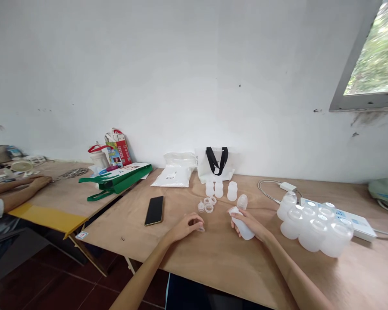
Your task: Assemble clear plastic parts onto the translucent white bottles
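Note:
My right hand (250,223) is wrapped round a small white plastic bottle (242,226), lying tilted just above the wooden table (213,258). My left hand (188,226) rests on the table with fingers curled, pinching a small clear part (201,229) at its fingertips. Just beyond the hands stand three small clear bottles (219,188), a clear cap (242,201) and several small clear rings and caps (208,205).
A black phone (154,210) lies left of my hands. Several larger white bottles (313,228) cluster at right beside a power strip (358,224) and charger (287,186). White bags (215,165) lean on the wall. Another person's arms (19,189) rest on the left table near a green bag (116,181).

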`<act>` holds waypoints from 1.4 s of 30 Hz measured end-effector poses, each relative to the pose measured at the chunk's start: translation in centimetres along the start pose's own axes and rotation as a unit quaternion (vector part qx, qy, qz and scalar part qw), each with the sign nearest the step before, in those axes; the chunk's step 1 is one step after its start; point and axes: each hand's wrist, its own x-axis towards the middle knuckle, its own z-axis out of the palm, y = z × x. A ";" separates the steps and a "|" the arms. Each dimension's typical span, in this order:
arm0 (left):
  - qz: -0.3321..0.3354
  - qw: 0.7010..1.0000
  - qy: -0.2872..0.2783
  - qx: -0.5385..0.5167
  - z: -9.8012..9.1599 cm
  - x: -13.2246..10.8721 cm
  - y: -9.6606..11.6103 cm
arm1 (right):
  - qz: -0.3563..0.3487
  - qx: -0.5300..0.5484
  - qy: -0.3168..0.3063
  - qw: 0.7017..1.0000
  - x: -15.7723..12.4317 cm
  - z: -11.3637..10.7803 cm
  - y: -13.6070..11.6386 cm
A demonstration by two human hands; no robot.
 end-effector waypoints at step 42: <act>0.025 0.980 0.193 0.034 2.8 7.1 -4.7 | -0.004 -0.001 0.006 1.000 -0.4 0.3 -0.6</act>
